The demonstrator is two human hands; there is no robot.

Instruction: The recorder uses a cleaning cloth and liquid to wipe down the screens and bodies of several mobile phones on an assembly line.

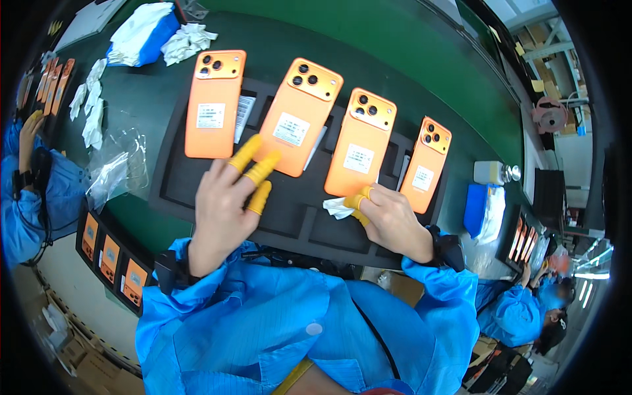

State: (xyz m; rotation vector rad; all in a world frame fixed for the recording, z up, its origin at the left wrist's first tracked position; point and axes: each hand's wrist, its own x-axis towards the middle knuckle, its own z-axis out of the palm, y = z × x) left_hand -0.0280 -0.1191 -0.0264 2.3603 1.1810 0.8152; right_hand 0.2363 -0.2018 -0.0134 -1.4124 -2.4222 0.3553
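Note:
Several orange smartphones lie in a row, backs up, on a black foam tray [283, 227]. Each has three camera lenses and a white label. My left hand [227, 204], with yellow finger cots, is open, its fingertips at the lower left edge of the second phone [289, 122]; whether they press on it I cannot tell. My right hand [393, 217], also in finger cots, pinches a white wipe [337, 208] just below the third phone [362, 141]. The leftmost phone [214, 135] and the rightmost phone [416, 194] are untouched.
A blue box [164, 36] of white wipes and crumpled wipes [187, 43] sit at the far left. Clear plastic bags [118, 161] lie left of the tray. At right stand a pump bottle [488, 172] and another blue box [475, 210]. Co-workers in blue are on both sides.

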